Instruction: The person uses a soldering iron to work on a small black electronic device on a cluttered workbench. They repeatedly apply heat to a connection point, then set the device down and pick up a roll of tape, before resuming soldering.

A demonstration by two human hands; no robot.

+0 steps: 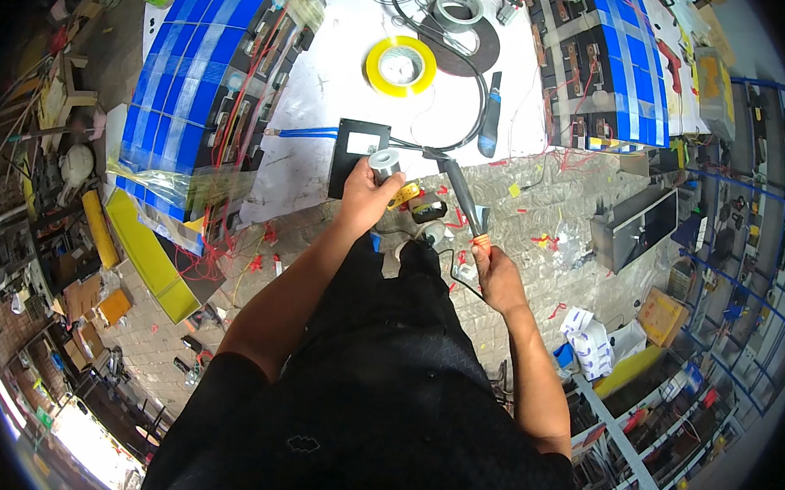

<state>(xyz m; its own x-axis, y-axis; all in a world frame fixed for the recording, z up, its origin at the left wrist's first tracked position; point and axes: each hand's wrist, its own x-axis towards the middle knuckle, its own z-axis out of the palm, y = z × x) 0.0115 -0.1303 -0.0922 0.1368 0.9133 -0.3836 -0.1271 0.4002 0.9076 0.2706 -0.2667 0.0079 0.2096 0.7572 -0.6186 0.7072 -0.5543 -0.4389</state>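
My left hand [366, 196] is closed around a small spool of solder wire [385, 162], near the front edge of the white tabletop [322, 85]. Beside that hand lies a flat black box [341, 178] with a pale label and blue wires [307, 133] on its left. My right hand [500, 275] grips the orange handle of a soldering iron [481, 240], whose cord hangs below. A long dark grey piece [459, 190] runs from the handle up toward the black cable [486, 106] at the table edge; whether they touch, I cannot tell.
Blue-wrapped battery packs stand left [181, 75] and right [628, 66]. Between them lie a yellow tape roll [376, 66], a grey tape roll [439, 10], a dark disc [486, 56] and a blue utility knife [488, 138]. Red scraps litter the brick floor [541, 201]; shelving [737, 269] lines the right.
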